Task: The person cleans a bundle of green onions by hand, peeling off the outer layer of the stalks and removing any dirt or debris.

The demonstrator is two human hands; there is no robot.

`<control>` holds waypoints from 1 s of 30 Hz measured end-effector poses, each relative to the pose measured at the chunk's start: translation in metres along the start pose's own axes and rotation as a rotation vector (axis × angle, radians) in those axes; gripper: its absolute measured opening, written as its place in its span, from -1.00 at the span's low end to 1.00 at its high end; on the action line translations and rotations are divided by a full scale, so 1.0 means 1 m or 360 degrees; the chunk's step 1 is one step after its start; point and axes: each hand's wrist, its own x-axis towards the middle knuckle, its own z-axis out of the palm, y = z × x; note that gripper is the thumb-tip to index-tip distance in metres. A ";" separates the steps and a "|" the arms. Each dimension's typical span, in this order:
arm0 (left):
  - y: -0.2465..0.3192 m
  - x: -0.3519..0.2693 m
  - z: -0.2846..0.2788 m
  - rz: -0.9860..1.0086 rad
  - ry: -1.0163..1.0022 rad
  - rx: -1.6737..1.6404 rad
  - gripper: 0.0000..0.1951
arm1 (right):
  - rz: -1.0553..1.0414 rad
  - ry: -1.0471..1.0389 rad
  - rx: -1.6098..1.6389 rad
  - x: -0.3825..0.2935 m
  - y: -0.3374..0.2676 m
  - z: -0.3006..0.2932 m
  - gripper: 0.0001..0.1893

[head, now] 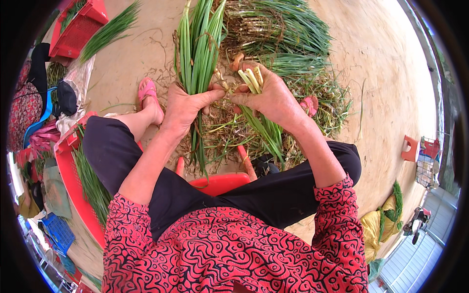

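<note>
My left hand [185, 104] grips a bunch of long green leafy stalks [199, 47], likely Chinese chives, whose broad leaves reach away from me and also hang below the fist. Pale stem ends [253, 78] stick up out of my right hand [273, 93], and the green leaves of this smaller bunch [269, 128] trail down toward my lap. Between the two hands, a brownish root end [221, 80] is near the fingertips of both; which hand holds it I cannot tell. Under them lies a heap of torn leaves and dry roots [223, 135].
A large pile of rooted green stalks [293, 25] lies ahead on the floor. At my left is a red basket [69, 183] of greens; another red crate [78, 29] stands farther off. A person in floral clothing [27, 110] is at far left. Yellow sacks [372, 230] lie at right.
</note>
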 end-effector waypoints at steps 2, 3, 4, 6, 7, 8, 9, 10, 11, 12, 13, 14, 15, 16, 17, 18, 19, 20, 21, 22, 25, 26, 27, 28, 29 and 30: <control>0.003 0.000 0.001 0.0014 0.0047 -0.0029 -0.75 | -0.0047 0.0017 -0.0095 0.000 0.006 -0.002 -0.37; 0.004 0.001 0.000 0.0038 0.0087 -0.0055 -0.73 | -0.0069 0.0026 -0.0143 0.000 0.008 -0.004 -0.36; 0.005 0.002 -0.002 0.0062 0.0128 -0.0081 -0.71 | -0.0008 -0.0007 -0.0121 -0.002 0.008 -0.006 -0.41; 0.005 0.012 -0.019 0.0110 0.0172 -0.0148 -0.65 | 0.0116 -0.0074 -0.0078 -0.008 0.008 -0.010 -0.49; 0.007 0.015 -0.026 0.0152 0.0201 -0.0214 -0.67 | 0.0116 -0.0075 -0.0106 -0.009 0.012 -0.013 -0.50; 0.008 0.019 -0.033 0.0194 0.0228 -0.0280 -0.69 | 0.0117 -0.0075 -0.0134 -0.011 0.018 -0.017 -0.50; 0.010 0.021 -0.040 0.0188 0.0276 -0.0359 -0.66 | 0.0118 -0.0075 -0.0162 -0.013 0.022 -0.019 -0.50; 0.011 0.024 -0.047 0.0185 0.0328 -0.0439 -0.62 | 0.0168 -0.0082 -0.0092 -0.014 0.020 -0.022 -0.51; 0.011 0.025 -0.055 0.0179 0.0280 -0.0404 -0.56 | 0.0218 -0.0089 -0.0020 -0.016 0.016 -0.024 -0.50; 0.007 0.025 -0.056 0.0129 0.0262 -0.0349 -0.56 | 0.0268 -0.0097 0.0051 -0.017 0.012 -0.026 -0.49; 0.005 0.024 -0.054 0.0080 0.0244 -0.0297 -0.55 | 0.0260 -0.0103 0.0070 -0.018 0.009 -0.028 -0.54; 0.003 0.021 -0.053 0.0032 0.0228 -0.0244 -0.54 | 0.0244 -0.0124 0.0159 -0.017 0.003 -0.030 -0.56; 0.000 0.018 -0.048 0.0009 0.0131 -0.0264 -0.53 | 0.0226 -0.0147 0.0248 -0.016 -0.004 -0.032 -0.57; -0.001 0.018 -0.040 0.0024 0.0102 -0.0248 -0.53 | 0.0207 -0.0164 0.0337 -0.015 -0.008 -0.034 -0.59; 0.000 0.015 -0.036 0.0047 0.0022 -0.0217 -0.52 | 0.0081 0.0026 0.0067 -0.004 0.009 -0.030 -0.66; 0.003 0.011 -0.031 0.0070 -0.0058 -0.0186 -0.52 | 0.0189 0.0125 -0.0159 -0.006 0.012 -0.030 -0.70; 0.006 0.005 -0.025 0.0014 -0.0056 -0.0186 -0.52 | 0.0166 0.0011 0.0048 -0.009 0.004 -0.027 -0.70; 0.006 0.005 -0.023 0.0016 -0.0085 -0.0203 -0.52 | 0.0144 -0.0104 0.0255 -0.011 -0.001 -0.023 -0.70; 0.006 0.007 -0.023 0.0017 -0.0113 -0.0220 -0.52 | 0.0111 -0.0095 0.0290 -0.009 -0.004 -0.020 -0.69; 0.006 0.006 -0.022 0.0013 -0.0143 -0.0237 -0.52 | 0.0082 -0.0083 0.0327 -0.008 -0.006 -0.017 -0.68; 0.009 0.000 -0.015 -0.0040 -0.0142 -0.0361 -0.55 | 0.0081 -0.0078 0.0369 -0.008 -0.012 -0.010 -0.65; 0.008 -0.001 -0.013 -0.0050 -0.0139 -0.0388 -0.56 | 0.0093 -0.0082 0.0370 -0.008 -0.013 -0.008 -0.64; 0.009 -0.003 -0.009 -0.0022 -0.0099 -0.0308 -0.55 | 0.0074 -0.0085 0.0394 -0.007 -0.011 -0.004 -0.62; 0.010 -0.004 -0.007 0.0022 -0.0088 -0.0298 -0.54 | 0.0087 -0.0077 0.0337 -0.006 -0.010 -0.001 -0.61; 0.011 -0.006 -0.005 0.0066 -0.0076 -0.0288 -0.54 | 0.0100 -0.0068 0.0280 -0.005 -0.008 0.002 -0.60; 0.012 -0.008 -0.002 0.0110 -0.0066 -0.0277 -0.53 | 0.0113 -0.0059 0.0222 -0.003 -0.006 0.005 -0.60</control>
